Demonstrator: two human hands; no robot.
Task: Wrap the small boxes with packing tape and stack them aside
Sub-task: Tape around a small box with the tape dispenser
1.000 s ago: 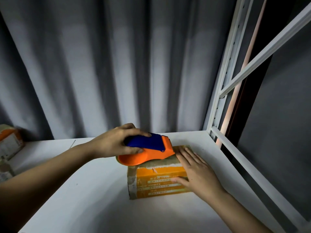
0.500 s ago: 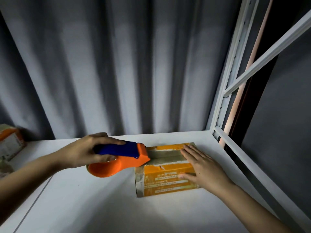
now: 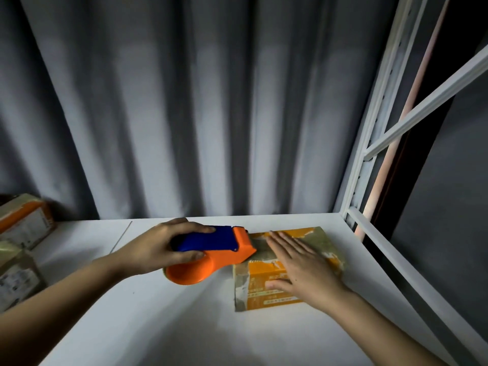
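A small orange box (image 3: 264, 291) with clear tape over it lies on the white shelf (image 3: 158, 326), right of centre. My right hand (image 3: 303, 270) lies flat on its top, fingers spread, thumb down the front face. My left hand (image 3: 163, 247) grips the blue handle of an orange tape dispenser (image 3: 211, 257). The dispenser's front edge rests on the box's top left corner, and its round body hangs over the shelf beside the box.
Other small boxes (image 3: 23, 228) are stacked at the far left edge of the shelf. A white metal rack frame (image 3: 369, 159) rises along the right side. A grey curtain (image 3: 184, 101) hangs close behind the shelf.
The dispenser slid left off the top of the box, then came back to its top left corner. My right hand shifted up onto the box's top.
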